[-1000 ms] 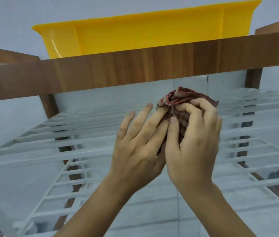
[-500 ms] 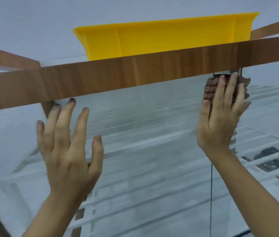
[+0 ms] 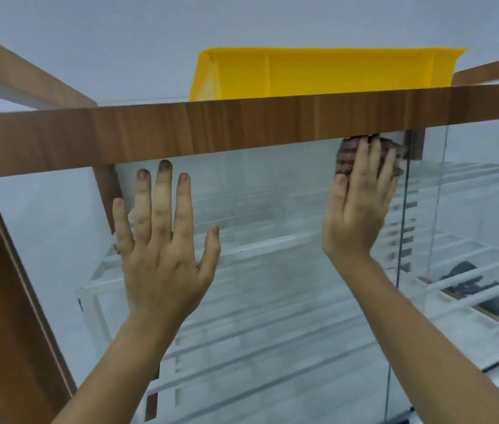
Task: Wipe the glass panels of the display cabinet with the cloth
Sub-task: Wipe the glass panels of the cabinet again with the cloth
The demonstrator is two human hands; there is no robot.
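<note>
While your right hand (image 3: 360, 206) presses the cloth (image 3: 347, 157) flat against the glass panel (image 3: 272, 185), its fingers lie straight and close together over the fabric rather than curling round it. The cloth, a dark reddish checked wad, sits at about one o'clock in your view, tucked right under the wooden top rail (image 3: 211, 127) of the display cabinet and just beside the panel's right-hand vertical edge. Your left hand (image 3: 162, 249) is at about nine o'clock from the right one, well apart from it, spread wide with straight fingers and holding nothing; its palm faces the same glass, though whether it actually touches the pane you cannot tell from here. Its fingertips reach almost to the underside of the rail. Through the glass you see white slatted shelves (image 3: 272, 246) running across the inside. At twelve o'clock, above the rail, a yellow plastic tub (image 3: 318, 71) stands on the cabinet top. At about four o'clock, behind the slats, some dark objects (image 3: 471, 280) lie blurred and too indistinct to name.
</note>
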